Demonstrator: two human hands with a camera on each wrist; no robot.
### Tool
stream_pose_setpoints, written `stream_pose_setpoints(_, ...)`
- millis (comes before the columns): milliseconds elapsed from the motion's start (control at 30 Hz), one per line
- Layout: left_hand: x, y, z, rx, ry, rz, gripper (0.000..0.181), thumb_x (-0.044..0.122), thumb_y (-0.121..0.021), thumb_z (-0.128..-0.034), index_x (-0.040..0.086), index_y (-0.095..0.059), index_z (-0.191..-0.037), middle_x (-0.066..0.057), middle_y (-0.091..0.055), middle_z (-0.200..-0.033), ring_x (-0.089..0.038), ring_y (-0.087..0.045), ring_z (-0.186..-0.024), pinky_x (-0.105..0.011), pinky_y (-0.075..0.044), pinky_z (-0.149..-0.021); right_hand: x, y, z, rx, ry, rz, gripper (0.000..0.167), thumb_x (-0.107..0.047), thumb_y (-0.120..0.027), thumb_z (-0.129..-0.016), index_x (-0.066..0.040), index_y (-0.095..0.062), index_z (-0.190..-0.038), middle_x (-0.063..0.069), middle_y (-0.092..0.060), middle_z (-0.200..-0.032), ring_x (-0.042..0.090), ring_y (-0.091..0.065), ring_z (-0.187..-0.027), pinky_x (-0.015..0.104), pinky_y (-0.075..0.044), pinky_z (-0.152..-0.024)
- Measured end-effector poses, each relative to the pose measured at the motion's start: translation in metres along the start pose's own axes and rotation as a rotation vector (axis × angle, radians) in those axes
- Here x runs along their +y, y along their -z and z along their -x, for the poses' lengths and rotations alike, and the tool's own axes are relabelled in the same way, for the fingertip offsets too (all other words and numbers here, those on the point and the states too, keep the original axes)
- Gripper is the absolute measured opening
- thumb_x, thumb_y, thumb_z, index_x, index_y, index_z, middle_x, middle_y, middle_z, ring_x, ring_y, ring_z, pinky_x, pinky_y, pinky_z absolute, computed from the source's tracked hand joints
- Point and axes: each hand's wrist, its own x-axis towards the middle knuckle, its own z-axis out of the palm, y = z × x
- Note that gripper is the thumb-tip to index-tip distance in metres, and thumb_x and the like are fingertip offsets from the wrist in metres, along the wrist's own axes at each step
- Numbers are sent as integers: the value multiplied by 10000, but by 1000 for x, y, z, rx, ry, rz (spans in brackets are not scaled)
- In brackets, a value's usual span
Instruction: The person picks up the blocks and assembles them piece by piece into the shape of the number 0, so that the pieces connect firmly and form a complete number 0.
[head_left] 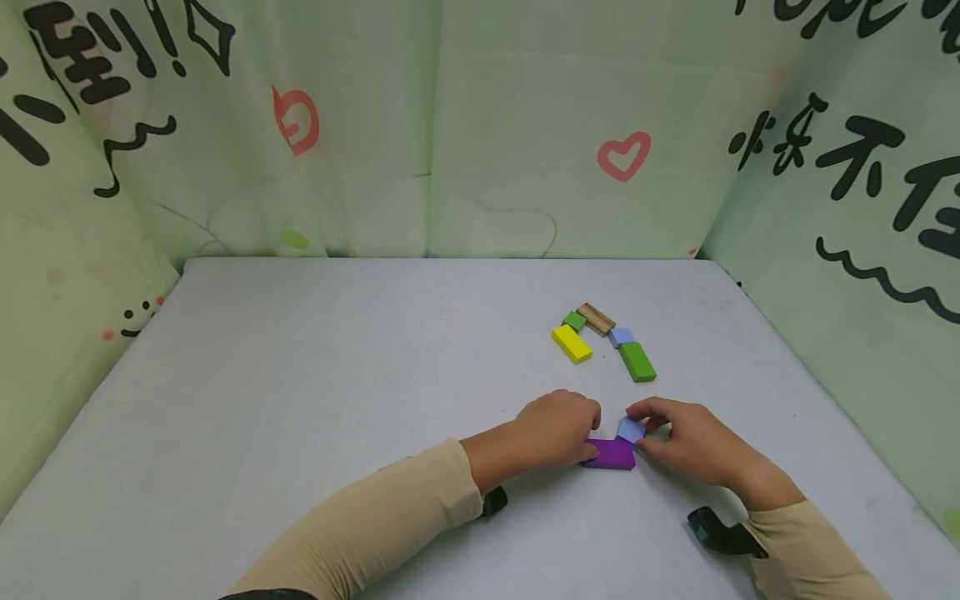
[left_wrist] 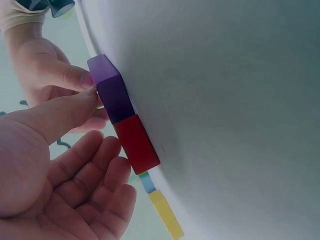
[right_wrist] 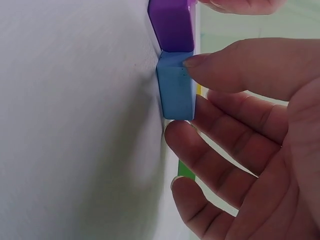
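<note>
A purple block (head_left: 610, 455) lies on the table with a light blue block (head_left: 631, 430) at its far right corner; the two touch in the right wrist view. My left hand (head_left: 558, 427) holds the purple block's left end, its thumb (left_wrist: 75, 110) against it and the other fingers curled beyond. Against the purple block's other end stands a red block (left_wrist: 137, 145), hidden by my left hand in the head view. My right hand (head_left: 693, 437) pinches the light blue block, thumb on the near side and fingertips at the far side.
Farther back, an arc of blocks lies on the white table (head_left: 300, 400): yellow (head_left: 572, 343), small green (head_left: 574, 321), brown (head_left: 596, 318), light blue (head_left: 620, 337) and longer green (head_left: 637, 362). Printed curtains (head_left: 510, 167) enclose the table's back and sides.
</note>
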Motion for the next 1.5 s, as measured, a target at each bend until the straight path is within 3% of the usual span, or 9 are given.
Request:
stream_pose_setpoints(533,-1,0,-1,-5,-2,-10,296,350,-772,-892,190,-695,-1129,95,-662,-939,-53,-546,-814,-167,-457,-705,3,11,-9,117,35,15,338,-88,-753,-878,9,-648,-1185,102,-684,-1097,266,-653,-968,485,-536,-827)
stream_pose_setpoints(933,0,-1,-1,-13,5,-19,301,359,-769,-894,200,-692,-1136,105,-659,-954,-50,-544,-831,-168,-453,-710,17,26,-28,191,-15,55,378,-114,-720,-911,39,-597,-1234,197,-663,-1163,370,-628,-1052,550,-509,-876)
stream_pose_setpoints(1267,-1,0,-1,-10,-1,-16,291,352,-768,-896,192,-696,-1129,100,-660,-951,-54,-546,-830,-170,-456,-712,21,33,-44,155,-131,38,509,-221,-702,-936,46,-527,-1333,283,-583,-1272,462,-557,-1132,592,-482,-878)
stream_pose_setpoints(1500,0,0,0,-17,1,-13,292,352,-764,-900,189,-695,-1132,95,-657,-943,-55,-539,-819,-167,-453,-702,27,32,-55,132,-176,13,568,-253,-698,-942,39,-489,-1382,277,-536,-1350,448,-530,-1197,600,-462,-922)
